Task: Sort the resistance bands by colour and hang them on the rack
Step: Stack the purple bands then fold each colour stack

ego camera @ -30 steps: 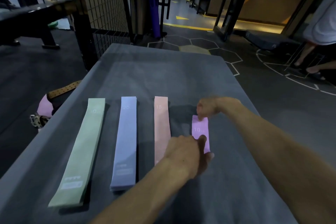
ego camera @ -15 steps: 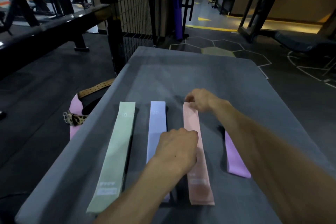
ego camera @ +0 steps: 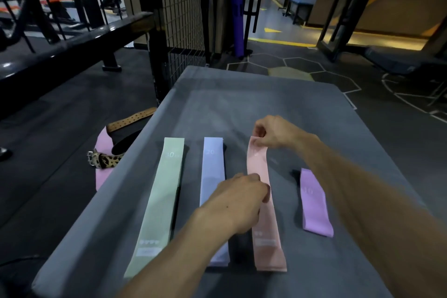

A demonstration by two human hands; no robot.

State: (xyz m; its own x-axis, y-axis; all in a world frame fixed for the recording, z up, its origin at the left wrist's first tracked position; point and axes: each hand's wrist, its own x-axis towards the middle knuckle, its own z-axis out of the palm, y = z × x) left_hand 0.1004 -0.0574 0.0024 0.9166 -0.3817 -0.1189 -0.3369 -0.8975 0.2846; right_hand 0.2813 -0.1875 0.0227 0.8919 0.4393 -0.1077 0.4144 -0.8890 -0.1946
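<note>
Dim indoor scene, warm glow far right, wide-angle bending at edges

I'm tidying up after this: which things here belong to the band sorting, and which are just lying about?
Job: green band; blue band; pink band, pinched by right hand; purple band.
Lying about: leopard-print belt; tan leather belt.

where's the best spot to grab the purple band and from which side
Probably its far short end, pinched from above. The purple band lies flat on the grey pad, apart from the pink band and free of both hands, so a grip needs an end edge to lift; the right forearm crosses near its far end.
</note>
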